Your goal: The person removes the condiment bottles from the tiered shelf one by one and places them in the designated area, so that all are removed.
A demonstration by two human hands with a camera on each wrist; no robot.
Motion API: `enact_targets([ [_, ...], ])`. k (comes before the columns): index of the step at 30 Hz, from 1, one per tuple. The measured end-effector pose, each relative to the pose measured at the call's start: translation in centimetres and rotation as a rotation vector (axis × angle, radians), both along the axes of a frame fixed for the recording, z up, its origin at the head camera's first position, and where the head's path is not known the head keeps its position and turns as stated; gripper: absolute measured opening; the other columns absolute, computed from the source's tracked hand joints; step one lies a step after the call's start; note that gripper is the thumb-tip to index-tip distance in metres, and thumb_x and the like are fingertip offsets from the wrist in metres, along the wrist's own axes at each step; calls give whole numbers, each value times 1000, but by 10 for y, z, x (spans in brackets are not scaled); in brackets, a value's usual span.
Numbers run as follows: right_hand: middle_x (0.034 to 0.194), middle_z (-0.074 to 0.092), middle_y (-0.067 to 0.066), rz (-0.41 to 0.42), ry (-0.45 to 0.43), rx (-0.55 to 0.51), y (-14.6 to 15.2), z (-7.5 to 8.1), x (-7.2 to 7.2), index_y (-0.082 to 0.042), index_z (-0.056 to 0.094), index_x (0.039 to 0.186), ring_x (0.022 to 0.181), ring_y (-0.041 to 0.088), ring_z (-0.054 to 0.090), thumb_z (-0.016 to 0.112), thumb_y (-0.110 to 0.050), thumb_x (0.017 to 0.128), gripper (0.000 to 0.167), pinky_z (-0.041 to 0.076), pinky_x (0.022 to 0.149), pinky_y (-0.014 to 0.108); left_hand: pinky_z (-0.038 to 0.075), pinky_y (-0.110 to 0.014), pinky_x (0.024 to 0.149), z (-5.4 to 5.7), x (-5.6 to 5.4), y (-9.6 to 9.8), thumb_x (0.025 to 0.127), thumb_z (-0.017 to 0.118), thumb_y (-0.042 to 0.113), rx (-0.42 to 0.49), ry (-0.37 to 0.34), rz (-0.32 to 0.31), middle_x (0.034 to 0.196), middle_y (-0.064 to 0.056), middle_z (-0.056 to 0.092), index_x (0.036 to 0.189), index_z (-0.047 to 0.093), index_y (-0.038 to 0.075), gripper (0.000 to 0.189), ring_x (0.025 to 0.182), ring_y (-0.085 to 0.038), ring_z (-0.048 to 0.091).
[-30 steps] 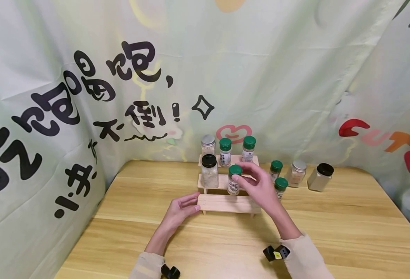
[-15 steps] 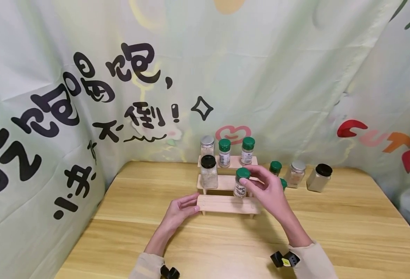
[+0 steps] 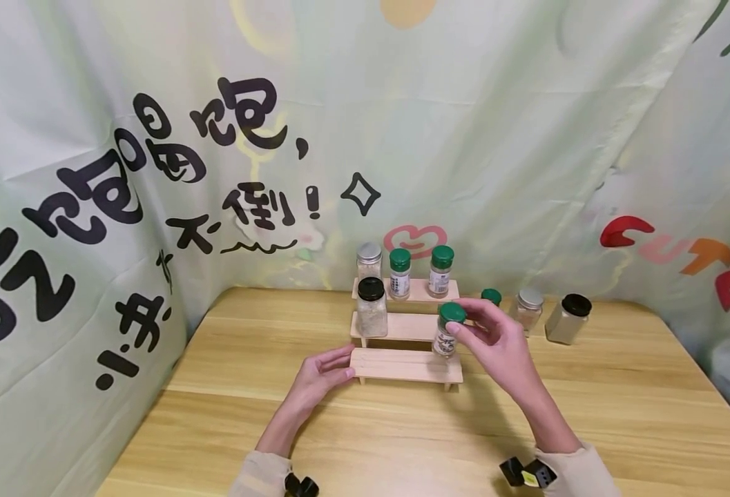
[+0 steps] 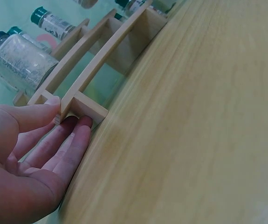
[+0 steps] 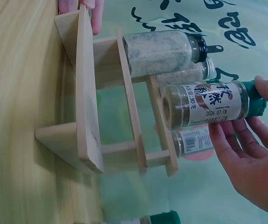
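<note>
Grasping green-capped spice shaker in right hand, pinched between thumb and fingers up by the cap. Apparently labelled cumin, judging by the right wrist view. Key relation: held just left of the palm at the fingertips, long axis close to vertical, cap up, base down, over the right end of the front step of the 3-step wooden rack. Apart from that front step, going by the gap under the base in the right wrist view. Nearest to right hand; well apart from left hand, at the opposite end of the rack. Gripping the left end of the front step with left hand, thumb to the board and fingers at the underside, likely steadying. Behind, on the middle step's left end: black-capped rack jar, well apart from the grasped shaker. On the top step, left to right: silver-capped rack jar, left rear shaker, right rear shaker. Farther out, beyond right hand on the wood-grain table: loose shaker, partly hidden, then silver-capped table jar and black-capped table jar. Past all that, printed fabric backdrop.
</note>
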State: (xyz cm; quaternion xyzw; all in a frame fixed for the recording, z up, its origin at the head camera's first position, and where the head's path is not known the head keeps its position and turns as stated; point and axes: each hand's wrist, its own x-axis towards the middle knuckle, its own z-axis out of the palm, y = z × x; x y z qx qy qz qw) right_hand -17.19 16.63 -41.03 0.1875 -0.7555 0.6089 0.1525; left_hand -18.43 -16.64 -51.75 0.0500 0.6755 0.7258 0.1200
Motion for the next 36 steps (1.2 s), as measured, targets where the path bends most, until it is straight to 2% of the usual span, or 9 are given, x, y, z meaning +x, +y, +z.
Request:
enact_targets([
  [7, 122, 64, 11, -46, 2, -15, 14, 7, 8, 0, 65, 127, 109, 13, 67, 72, 2, 94, 34, 58, 94, 20, 58, -33, 98, -1, 0, 0, 92, 75, 2, 0, 4, -2, 139, -25, 60, 143, 55, -4, 55, 119, -30, 66],
  [15, 124, 65, 8, -105, 27, 24, 33, 10, 15, 2, 63, 129, 111, 9, 67, 71, 5, 94, 36, 55, 96, 18, 58, -32, 98, -3, 1, 0, 92, 74, 1, 1, 9, -9, 139, -25, 59, 144, 54, -4, 55, 120, -32, 65],
  [21, 119, 66, 1, -135, 23, 40, 43, 8, 15, 4, 62, 129, 108, 9, 66, 69, 5, 95, 35, 55, 94, 16, 58, -32, 99, -3, -1, 1, 92, 75, 2, 2, 2, -7, 140, -25, 59, 144, 55, -3, 55, 120, -31, 65],
  [29, 121, 64, 7, -135, 25, 6, 55, 6, 14, 7, 62, 128, 107, 11, 65, 68, 6, 95, 33, 56, 93, 15, 58, -33, 99, 0, -1, 0, 92, 74, 1, 16, -1, -4, 140, -26, 59, 143, 54, -4, 55, 119, -32, 66],
  [36, 117, 66, 5, -184, 43, -20, 75, 9, 15, 9, 61, 128, 107, 9, 65, 68, 9, 93, 35, 54, 93, 11, 58, -32, 98, 1, -1, 0, 93, 74, 2, 1, 2, -5, 140, -25, 59, 143, 55, -3, 55, 120, -31, 65],
])
